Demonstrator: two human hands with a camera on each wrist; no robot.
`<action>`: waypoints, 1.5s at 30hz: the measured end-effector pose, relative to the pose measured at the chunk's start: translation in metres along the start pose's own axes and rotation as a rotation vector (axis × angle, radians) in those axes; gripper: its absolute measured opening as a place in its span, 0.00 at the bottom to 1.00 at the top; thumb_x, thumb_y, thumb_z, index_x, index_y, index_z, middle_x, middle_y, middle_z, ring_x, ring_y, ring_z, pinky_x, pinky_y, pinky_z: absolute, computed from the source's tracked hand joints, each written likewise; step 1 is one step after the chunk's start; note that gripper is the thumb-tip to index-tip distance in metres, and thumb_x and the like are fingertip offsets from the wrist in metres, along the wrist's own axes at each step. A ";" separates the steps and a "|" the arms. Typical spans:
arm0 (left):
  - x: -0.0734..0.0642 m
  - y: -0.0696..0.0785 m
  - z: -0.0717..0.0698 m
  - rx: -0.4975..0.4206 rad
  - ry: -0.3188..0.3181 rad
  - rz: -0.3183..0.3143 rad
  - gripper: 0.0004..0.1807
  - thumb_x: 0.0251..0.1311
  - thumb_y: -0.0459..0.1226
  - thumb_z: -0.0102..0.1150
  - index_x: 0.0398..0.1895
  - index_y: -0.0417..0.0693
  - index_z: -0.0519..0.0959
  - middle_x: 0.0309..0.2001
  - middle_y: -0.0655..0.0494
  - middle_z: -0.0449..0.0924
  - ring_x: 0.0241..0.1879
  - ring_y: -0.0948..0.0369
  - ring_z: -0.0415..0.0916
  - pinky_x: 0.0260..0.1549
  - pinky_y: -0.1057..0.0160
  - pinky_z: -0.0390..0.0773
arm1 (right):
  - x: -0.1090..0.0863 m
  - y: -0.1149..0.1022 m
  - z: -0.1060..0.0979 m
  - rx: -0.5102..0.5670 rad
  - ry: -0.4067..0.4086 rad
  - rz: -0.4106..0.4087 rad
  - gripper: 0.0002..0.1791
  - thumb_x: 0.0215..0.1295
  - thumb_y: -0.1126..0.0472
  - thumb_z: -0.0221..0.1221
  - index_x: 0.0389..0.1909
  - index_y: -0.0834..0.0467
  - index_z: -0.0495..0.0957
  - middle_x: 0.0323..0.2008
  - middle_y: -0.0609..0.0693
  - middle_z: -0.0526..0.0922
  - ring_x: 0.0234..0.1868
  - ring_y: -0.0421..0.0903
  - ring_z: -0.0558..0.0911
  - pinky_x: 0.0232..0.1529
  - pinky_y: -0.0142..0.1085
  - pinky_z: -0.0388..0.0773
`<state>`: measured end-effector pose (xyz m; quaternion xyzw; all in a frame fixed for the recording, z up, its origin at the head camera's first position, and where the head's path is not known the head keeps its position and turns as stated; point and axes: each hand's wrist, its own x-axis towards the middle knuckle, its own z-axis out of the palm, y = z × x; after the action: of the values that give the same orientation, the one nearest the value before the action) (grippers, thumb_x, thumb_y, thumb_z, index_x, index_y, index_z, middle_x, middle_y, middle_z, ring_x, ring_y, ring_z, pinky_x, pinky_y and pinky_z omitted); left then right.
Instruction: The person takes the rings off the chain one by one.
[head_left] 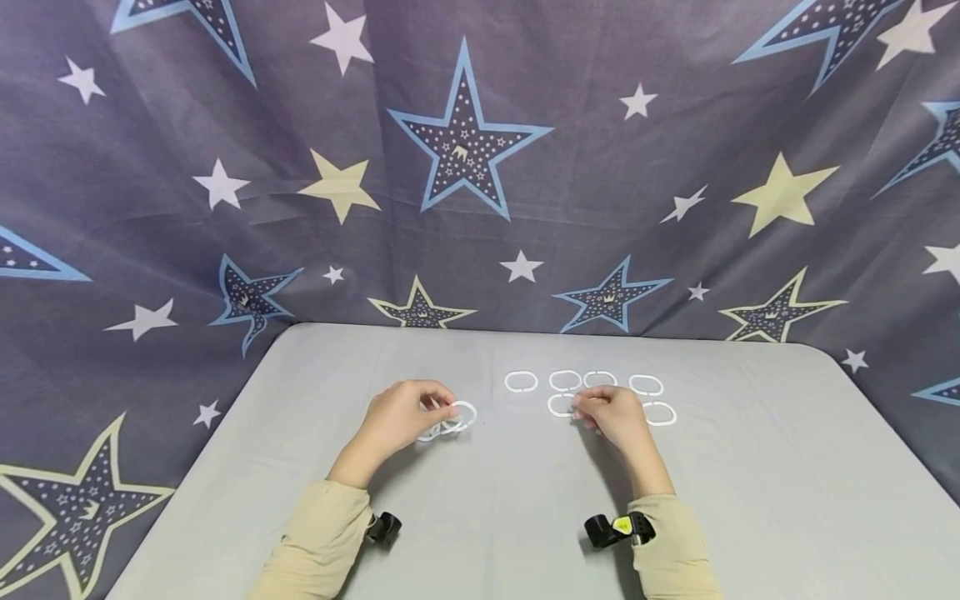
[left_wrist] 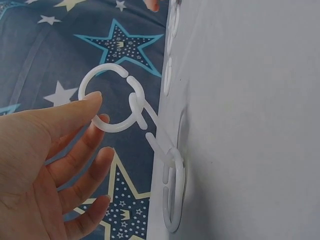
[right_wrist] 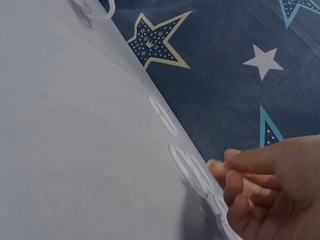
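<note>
My left hand (head_left: 405, 412) pinches a white plastic chain link (left_wrist: 86, 80) between thumb and index finger. Joined to it is a second link (left_wrist: 154, 146), and below that another link (left_wrist: 172, 220) hangs close to the tabletop; whether it touches cannot be told. My right hand (head_left: 617, 417) is over the loose links at the right, its fingers loosely bent and no link visible between them. Nearest its fingertips is one loose link (head_left: 551, 406). In the right wrist view, my right hand (right_wrist: 270, 185) partly covers several links.
Several more white links lie on the grey table (head_left: 480, 517), among them a lone link (head_left: 507, 382) left of the group and a link (head_left: 673, 414) beyond the right wrist. A star-patterned cloth (head_left: 465, 250) hangs behind the table's far edge.
</note>
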<state>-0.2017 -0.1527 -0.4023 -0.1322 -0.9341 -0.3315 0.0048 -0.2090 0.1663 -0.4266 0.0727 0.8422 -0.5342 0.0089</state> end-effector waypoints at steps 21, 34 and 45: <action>-0.001 -0.002 -0.005 -0.001 0.026 0.002 0.04 0.57 0.48 0.70 0.35 0.65 0.86 0.29 0.73 0.80 0.33 0.67 0.76 0.36 0.58 0.72 | -0.005 -0.012 0.029 0.040 -0.169 -0.213 0.13 0.64 0.68 0.63 0.47 0.70 0.80 0.32 0.59 0.86 0.28 0.55 0.84 0.29 0.41 0.81; 0.001 -0.004 -0.007 0.003 0.025 -0.002 0.05 0.58 0.48 0.69 0.36 0.64 0.86 0.29 0.72 0.80 0.33 0.67 0.76 0.35 0.58 0.72 | -0.013 -0.022 0.050 0.042 -0.181 -0.358 0.10 0.62 0.71 0.64 0.44 0.70 0.81 0.31 0.59 0.86 0.27 0.58 0.83 0.29 0.33 0.78; 0.002 -0.005 -0.007 0.011 0.033 -0.003 0.04 0.58 0.48 0.70 0.35 0.65 0.86 0.29 0.72 0.80 0.32 0.67 0.76 0.35 0.57 0.72 | -0.022 -0.033 0.066 0.035 -0.173 -0.368 0.09 0.59 0.71 0.66 0.41 0.67 0.83 0.29 0.53 0.86 0.27 0.47 0.81 0.31 0.31 0.75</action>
<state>-0.2051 -0.1605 -0.4001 -0.1254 -0.9360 -0.3283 0.0206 -0.1954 0.0905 -0.4237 -0.1284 0.8279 -0.5456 -0.0176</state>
